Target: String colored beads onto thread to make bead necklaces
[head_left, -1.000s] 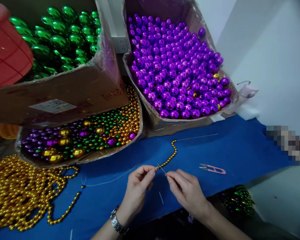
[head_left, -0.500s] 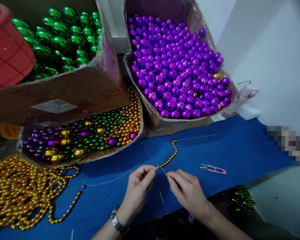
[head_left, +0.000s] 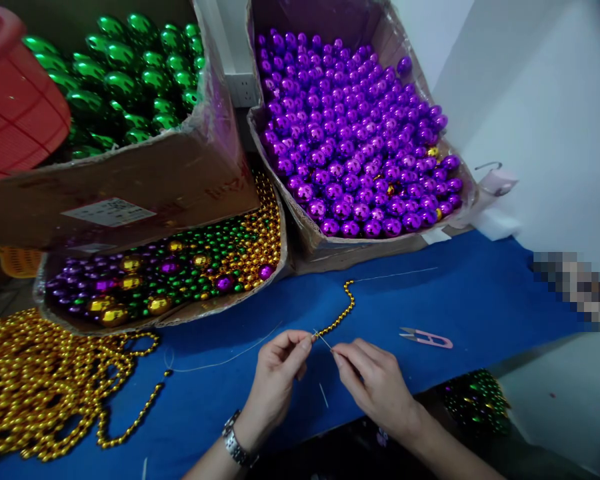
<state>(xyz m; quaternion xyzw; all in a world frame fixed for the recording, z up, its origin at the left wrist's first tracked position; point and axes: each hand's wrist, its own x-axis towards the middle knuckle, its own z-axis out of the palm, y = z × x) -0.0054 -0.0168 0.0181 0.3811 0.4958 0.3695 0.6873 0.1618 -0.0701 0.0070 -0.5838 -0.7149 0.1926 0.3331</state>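
Note:
A short gold bead string (head_left: 349,303) lies on the blue cloth (head_left: 480,287), its near end at my left fingertips. My left hand (head_left: 283,367) is pinched on that end, where threads cross. My right hand (head_left: 373,377) pinches the end of a thin pale thread (head_left: 325,342), which runs taut between the two hands. From the string's far end a loose thread (head_left: 397,275) trails right. Pink-handled thread snips (head_left: 427,337) rest to the right of my right hand. A short white thread piece (head_left: 323,395) lies just below the hands.
Gold bead strands (head_left: 45,387) are heaped at left. Behind them stands a box of mixed beads (head_left: 180,317), under a carton (head_left: 180,160) of large green beads. Another carton (head_left: 300,230) holds purple beads. A red basket (head_left: 20,100) is at upper left; a dark beaded bundle (head_left: 477,403) sits below the cloth's edge.
Almost nothing differs. Both hands keep their pinch in the same place, with at most a tiny shift of the right fingertips along the thread.

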